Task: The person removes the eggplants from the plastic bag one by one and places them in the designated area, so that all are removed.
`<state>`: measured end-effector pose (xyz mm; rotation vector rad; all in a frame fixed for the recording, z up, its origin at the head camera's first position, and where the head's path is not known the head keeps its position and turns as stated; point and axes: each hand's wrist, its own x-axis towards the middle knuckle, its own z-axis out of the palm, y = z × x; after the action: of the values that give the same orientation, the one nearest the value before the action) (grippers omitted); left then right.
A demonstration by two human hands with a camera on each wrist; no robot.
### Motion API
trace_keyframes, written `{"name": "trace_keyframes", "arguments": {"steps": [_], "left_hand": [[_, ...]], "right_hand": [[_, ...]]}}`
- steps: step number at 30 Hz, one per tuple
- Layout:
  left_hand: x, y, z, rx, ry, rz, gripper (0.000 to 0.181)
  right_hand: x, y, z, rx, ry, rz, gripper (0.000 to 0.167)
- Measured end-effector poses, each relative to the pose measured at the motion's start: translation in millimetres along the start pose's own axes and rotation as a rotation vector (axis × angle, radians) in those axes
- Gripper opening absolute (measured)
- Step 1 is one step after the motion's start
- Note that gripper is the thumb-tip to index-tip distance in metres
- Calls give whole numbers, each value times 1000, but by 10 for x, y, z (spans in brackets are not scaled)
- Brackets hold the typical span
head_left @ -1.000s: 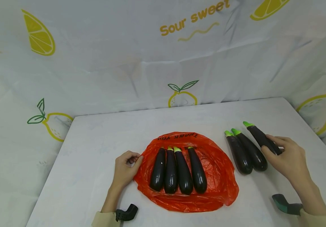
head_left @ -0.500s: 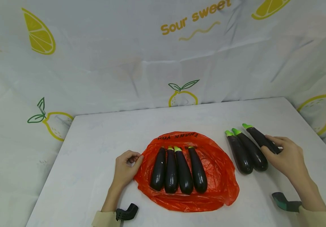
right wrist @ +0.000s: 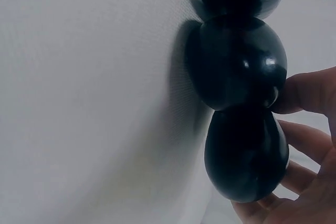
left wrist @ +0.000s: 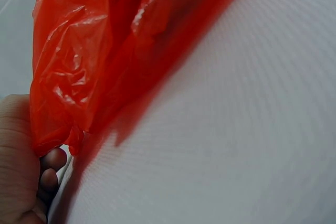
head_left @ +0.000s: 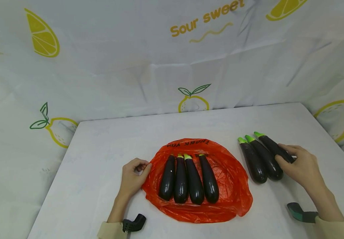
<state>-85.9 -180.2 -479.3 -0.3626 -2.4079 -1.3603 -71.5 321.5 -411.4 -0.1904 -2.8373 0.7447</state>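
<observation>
The left hand (head_left: 133, 176) has its thumb and fingers closed on the edge of a red plastic bag (head_left: 233, 196), at nine o'clock on the bag seen from above, twelve being the far side. The right hand (head_left: 301, 164), well out at three o'clock, has thumb and fingers curled around the blunt end of an eggplant (head_left: 272, 144), its green stem towards ten o'clock. That eggplant touches the nearer of two loose eggplants (head_left: 252, 162), which lie between it and the bag. Four more eggplants (head_left: 181, 182) lie within the bag's rim, between the hands, stems towards twelve. Upside-down black print (head_left: 186, 143) at the bag's twelve o'clock reads "THANK YOU". The table (head_left: 115, 142) is white; beyond, a pale backdrop (head_left: 115, 83) carries lemon drawings and orange lettering (head_left: 207, 18), "Sour sweet", around twelve.
</observation>
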Motion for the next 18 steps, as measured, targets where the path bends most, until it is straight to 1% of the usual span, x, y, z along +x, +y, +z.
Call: {"name": "trace_keyframes", "arguments": {"steps": [3,9,13,18], "left_hand": [[-1,-3,0,-2,-5,-5,4],[3,12,0,-7,7,6,4],[2,13,1,-15,12,2,5],[2,14,0,-2,4,-8,3]], "right_hand": [[-3,9,3,-8,-12,0,46],[-13,18,20,-13,-15,0,46],[-14,22,23,-10,-26,8,45],[-18,25,23,-1,-36,14,45]]}}
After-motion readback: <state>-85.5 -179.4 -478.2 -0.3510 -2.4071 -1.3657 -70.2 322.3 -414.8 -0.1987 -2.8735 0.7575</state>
